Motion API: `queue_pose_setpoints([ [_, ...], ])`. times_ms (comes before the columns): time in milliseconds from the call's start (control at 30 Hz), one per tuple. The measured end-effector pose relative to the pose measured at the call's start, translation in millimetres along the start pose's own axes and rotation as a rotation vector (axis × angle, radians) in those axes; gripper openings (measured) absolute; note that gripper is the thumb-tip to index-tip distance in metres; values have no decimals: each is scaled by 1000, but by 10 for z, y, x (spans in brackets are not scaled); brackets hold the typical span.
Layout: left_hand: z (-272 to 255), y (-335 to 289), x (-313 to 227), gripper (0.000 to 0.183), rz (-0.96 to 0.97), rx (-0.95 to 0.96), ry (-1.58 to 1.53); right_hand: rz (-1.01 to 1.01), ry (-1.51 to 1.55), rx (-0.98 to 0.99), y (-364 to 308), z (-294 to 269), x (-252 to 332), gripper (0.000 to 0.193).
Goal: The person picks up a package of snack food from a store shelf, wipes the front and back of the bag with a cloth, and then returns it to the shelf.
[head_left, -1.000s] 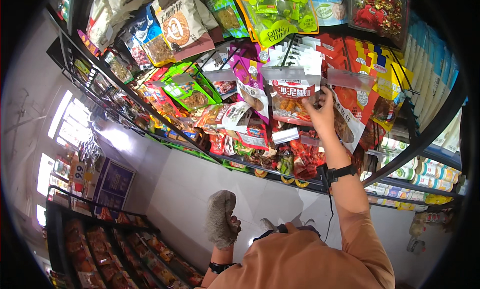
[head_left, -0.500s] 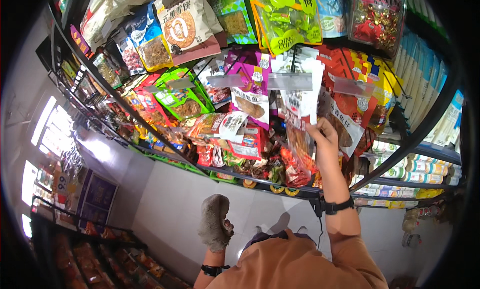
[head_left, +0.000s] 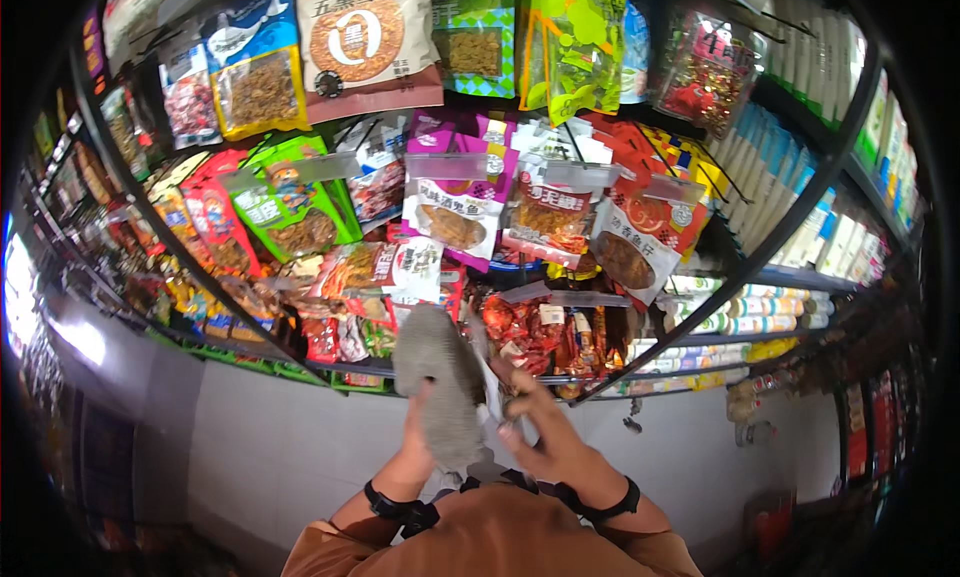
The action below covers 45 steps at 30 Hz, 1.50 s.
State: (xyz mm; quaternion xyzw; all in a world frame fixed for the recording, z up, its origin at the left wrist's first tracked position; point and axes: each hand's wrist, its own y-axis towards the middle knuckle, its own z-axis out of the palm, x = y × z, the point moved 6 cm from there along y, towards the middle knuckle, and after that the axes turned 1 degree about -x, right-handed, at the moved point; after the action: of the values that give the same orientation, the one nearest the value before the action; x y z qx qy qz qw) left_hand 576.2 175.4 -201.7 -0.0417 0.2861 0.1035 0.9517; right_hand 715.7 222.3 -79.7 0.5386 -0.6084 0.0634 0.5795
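Both my hands are close together in front of my body, below the shelf's front edge. My left hand [head_left: 415, 437] is closed round a folded grey cloth [head_left: 437, 382], with the thumb on its side. Just right of the cloth stands a thin, shiny snack packet [head_left: 487, 372], seen nearly edge-on and partly blurred. My right hand [head_left: 555, 437] has its curled fingertips at the packet's right side and seems to grip it. The cloth hides part of the packet. On the rack beyond hang several snack bags, among them a red-and-white bag [head_left: 548, 217] and a purple bag [head_left: 455, 212].
A black rack frame [head_left: 735, 277] slants down on the right. Open bins hold red-wrapped snacks [head_left: 525, 327] beneath the hooks. A large biscuit bag [head_left: 365, 42] hangs above. Rolled goods [head_left: 760, 307] lie on shelves at right. Pale floor [head_left: 290, 427] shows below.
My right hand has drawn back from the hooks toward my body with a packet. My left hand has risen with the cloth to meet it. The view has shifted toward the rack.
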Motion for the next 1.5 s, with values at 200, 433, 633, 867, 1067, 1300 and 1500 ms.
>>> queue_pose_setpoints([
  [200, 167, -83, 548, 73, -148, 243, 175, 90, -35, -87, -182, 72, 100, 58],
  [433, 935, -327, 320, 62, 310, 725, 617, 171, -156, -200, -218, -21, 143, 82],
  [633, 924, -68, 516, 75, 209, 385, 117, -55, -266, -30, -382, 160, 166, 79],
  [867, 679, 236, 1392, 63, -272, 154, -132, -279, -339, 64, -861, -450, 68, 71],
  [1067, 1307, 60, 2205, 60, -374, 504, 619, -195, -314, -374, -1115, -1708, 174, 68],
  [1300, 2003, 638, 2930, 57, -214, 478, 647, -74, -281, -212, -1627, -2399, 161, 71],
  [1500, 2288, 739, 2784, 56, -284, 479, 433, -187, -457, 118, -1802, -2327, 258, 71],
])
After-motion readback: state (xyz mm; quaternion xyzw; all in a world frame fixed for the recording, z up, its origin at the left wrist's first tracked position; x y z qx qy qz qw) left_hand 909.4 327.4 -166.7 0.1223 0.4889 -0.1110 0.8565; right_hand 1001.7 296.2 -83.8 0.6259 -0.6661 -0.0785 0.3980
